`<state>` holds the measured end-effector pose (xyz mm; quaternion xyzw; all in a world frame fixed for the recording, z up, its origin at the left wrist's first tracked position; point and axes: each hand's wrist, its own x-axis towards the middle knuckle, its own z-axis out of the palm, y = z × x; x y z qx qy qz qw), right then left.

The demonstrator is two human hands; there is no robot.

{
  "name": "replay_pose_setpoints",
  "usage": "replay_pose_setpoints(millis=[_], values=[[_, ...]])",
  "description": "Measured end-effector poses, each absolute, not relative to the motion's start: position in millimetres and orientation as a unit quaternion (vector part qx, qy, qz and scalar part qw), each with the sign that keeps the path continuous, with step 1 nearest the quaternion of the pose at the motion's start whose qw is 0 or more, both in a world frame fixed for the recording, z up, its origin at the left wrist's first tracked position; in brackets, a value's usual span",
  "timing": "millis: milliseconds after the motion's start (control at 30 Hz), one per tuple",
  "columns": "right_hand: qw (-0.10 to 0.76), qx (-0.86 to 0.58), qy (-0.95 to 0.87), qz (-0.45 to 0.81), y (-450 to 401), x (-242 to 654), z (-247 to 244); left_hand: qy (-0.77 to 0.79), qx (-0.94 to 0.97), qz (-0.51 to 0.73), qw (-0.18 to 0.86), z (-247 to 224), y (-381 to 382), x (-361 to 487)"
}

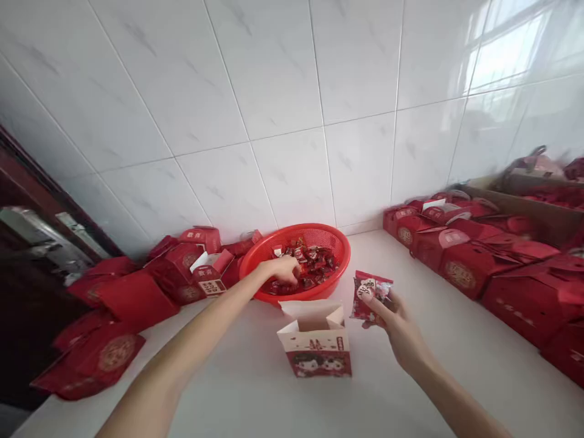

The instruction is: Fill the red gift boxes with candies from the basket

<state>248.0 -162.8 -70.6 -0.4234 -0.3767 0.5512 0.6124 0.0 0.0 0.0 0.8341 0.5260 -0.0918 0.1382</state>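
My left hand (pixel 283 269) reaches down into a red plastic colander basket (pixel 340 238) of small wrapped candies (pixel 317 258). Its fingers are curled closed among the sweets; what they grip, if anything, is hidden. Between the thumb and fingers of my right hand (pixel 395 316) is a flat red snack packet (pixel 362 307) with a pale printed label, held just above the table. In front of the basket an open-topped paper gift box (pixel 317 359), cream above and red below with printed figures, stands upright between my two forearms.
Folded red gift boxes (pixel 201 267) are heaped at the left, and rows of more red boxes (pixel 460 274) line the right side. Behind those rows sits a cardboard carton (pixel 493 198) with red items. A tiled wall (pixel 292 170) bounds the white table (pixel 392 389); a dark door is at left.
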Motion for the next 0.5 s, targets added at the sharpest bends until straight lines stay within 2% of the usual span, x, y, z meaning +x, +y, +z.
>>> replay_pose_setpoints(millis=[200, 500], values=[[0.608, -0.429, -0.379, 0.551, -164.0, 249.9, -68.6, 0.537, 0.836, -0.04, 0.11, 17.5, 12.5, -9.6], [0.594, -0.443, -0.385, 0.55, -161.5, 253.6, -68.1, 0.536, 0.826, -0.142, 0.096, -8.2, 27.1, 18.8]])
